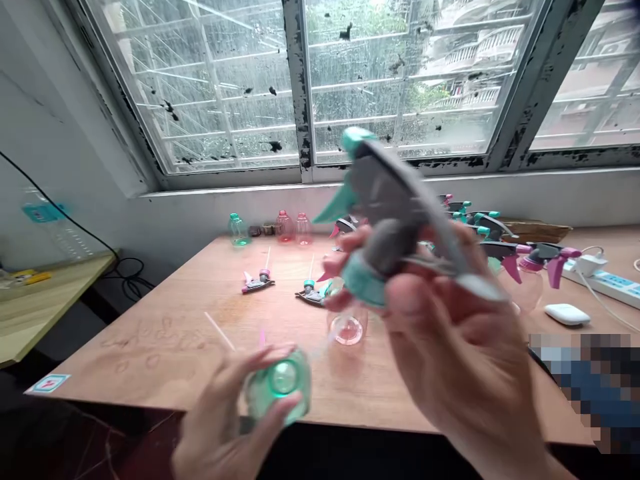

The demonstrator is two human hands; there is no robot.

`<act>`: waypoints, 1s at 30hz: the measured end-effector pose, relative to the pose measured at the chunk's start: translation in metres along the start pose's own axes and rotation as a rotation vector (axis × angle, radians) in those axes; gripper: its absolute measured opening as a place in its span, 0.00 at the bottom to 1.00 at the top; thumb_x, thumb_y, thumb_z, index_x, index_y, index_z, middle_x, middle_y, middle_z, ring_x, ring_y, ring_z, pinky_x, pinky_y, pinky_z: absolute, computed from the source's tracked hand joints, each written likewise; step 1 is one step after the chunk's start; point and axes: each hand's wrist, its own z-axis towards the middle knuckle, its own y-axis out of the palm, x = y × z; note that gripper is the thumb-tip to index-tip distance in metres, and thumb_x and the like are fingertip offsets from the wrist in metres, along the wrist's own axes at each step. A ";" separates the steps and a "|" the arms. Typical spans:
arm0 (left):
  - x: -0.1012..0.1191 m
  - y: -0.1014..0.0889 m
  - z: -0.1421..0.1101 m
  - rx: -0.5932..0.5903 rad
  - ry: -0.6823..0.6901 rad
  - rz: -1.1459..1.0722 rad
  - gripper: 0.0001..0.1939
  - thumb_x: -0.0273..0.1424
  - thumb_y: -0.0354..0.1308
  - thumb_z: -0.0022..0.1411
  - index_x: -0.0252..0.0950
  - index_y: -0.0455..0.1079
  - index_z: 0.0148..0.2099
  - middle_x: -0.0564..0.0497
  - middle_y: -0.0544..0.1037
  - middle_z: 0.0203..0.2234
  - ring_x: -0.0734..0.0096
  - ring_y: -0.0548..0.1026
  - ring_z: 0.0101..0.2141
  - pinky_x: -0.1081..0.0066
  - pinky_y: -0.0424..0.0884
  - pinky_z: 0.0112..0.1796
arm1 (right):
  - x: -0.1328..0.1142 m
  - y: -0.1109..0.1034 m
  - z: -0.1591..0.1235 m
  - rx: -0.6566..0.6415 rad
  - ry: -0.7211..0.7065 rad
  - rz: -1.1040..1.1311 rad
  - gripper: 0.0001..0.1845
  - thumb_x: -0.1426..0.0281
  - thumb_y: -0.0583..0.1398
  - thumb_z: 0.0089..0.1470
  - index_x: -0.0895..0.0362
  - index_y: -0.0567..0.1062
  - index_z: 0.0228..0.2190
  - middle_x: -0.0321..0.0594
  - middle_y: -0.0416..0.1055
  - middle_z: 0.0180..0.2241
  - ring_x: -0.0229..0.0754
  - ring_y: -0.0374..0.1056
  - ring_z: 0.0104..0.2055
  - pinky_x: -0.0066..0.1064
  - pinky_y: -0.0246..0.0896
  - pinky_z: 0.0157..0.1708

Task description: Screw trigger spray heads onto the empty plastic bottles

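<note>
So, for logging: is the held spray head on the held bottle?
No, the spray head's collar is visibly apart from the green bottle.

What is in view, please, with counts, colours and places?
Grey-and-teal plastic spray head: one, held right of centre
Clear green plastic bottle: one, held low centre
Standing clear bottles: one green, two pink, table's back
Clear pink bottle: one, centre, partly hidden
Loose spray heads: at least two, pink-grey and teal-dark, centre
Trigger sprayers: several, pink and teal, right
White power strip: one, right
White oval case: one, right
Black cable: one, left
Blue-labelled clear bottle: one, left
Light-brown table: one, centre
Grey-framed window: one, back
Left hand: one, low centre, holding a green bottle
Right hand: one, right, holding the spray head
</note>
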 end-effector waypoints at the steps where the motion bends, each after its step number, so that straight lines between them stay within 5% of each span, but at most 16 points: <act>1: 0.006 0.014 0.000 -0.094 0.020 -0.045 0.25 0.31 0.67 0.61 0.45 0.69 0.59 0.51 0.83 0.42 0.60 0.82 0.41 0.62 0.80 0.45 | -0.009 -0.007 -0.004 0.047 -0.021 -0.053 0.12 0.75 0.65 0.65 0.51 0.69 0.45 0.38 0.77 0.44 0.48 0.77 0.44 0.36 0.80 0.41; 4: 0.021 0.046 0.006 -0.231 0.024 -0.171 0.25 0.32 0.66 0.62 0.52 0.68 0.60 0.52 0.81 0.41 0.59 0.81 0.41 0.62 0.79 0.44 | -0.020 -0.027 -0.014 0.158 -0.058 -0.255 0.12 0.66 0.68 0.64 0.47 0.71 0.45 0.36 0.78 0.44 0.50 0.76 0.47 0.35 0.81 0.39; 8: 0.030 0.067 0.013 -0.326 0.026 -0.237 0.21 0.31 0.67 0.62 0.54 0.71 0.55 0.51 0.80 0.40 0.59 0.80 0.38 0.64 0.78 0.41 | -0.019 -0.039 -0.015 0.167 -0.094 -0.405 0.09 0.64 0.66 0.66 0.46 0.72 0.45 0.38 0.76 0.46 0.55 0.73 0.52 0.41 0.81 0.40; 16: 0.023 0.072 0.010 -0.351 0.005 -0.281 0.19 0.27 0.66 0.61 0.50 0.72 0.53 0.51 0.78 0.38 0.62 0.78 0.38 0.66 0.76 0.41 | -0.005 -0.042 -0.021 0.080 -0.040 -0.354 0.09 0.64 0.65 0.68 0.47 0.71 0.47 0.39 0.76 0.45 0.53 0.73 0.51 0.38 0.80 0.40; 22: 0.016 0.073 0.006 -0.405 0.011 -0.294 0.19 0.27 0.65 0.63 0.50 0.71 0.54 0.51 0.79 0.40 0.62 0.79 0.41 0.67 0.75 0.43 | 0.015 -0.083 -0.061 0.031 0.237 -0.431 0.12 0.62 0.64 0.69 0.46 0.69 0.50 0.39 0.76 0.47 0.48 0.72 0.52 0.32 0.73 0.49; 27: 0.009 0.066 0.006 -0.689 0.140 -0.289 0.38 0.33 0.68 0.61 0.54 0.56 0.67 0.49 0.73 0.59 0.54 0.72 0.58 0.61 0.68 0.59 | 0.023 -0.117 -0.099 0.059 0.318 -0.505 0.22 0.61 0.64 0.68 0.42 0.63 0.57 0.40 0.72 0.54 0.46 0.69 0.55 0.30 0.65 0.54; 30: 0.001 0.059 0.003 -0.822 0.094 -0.229 0.50 0.40 0.72 0.54 0.56 0.46 0.71 0.48 0.64 0.66 0.47 0.63 0.65 0.54 0.61 0.64 | 0.024 -0.127 -0.110 0.088 0.320 -0.517 0.22 0.61 0.63 0.69 0.42 0.62 0.58 0.42 0.72 0.55 0.50 0.67 0.57 0.36 0.64 0.56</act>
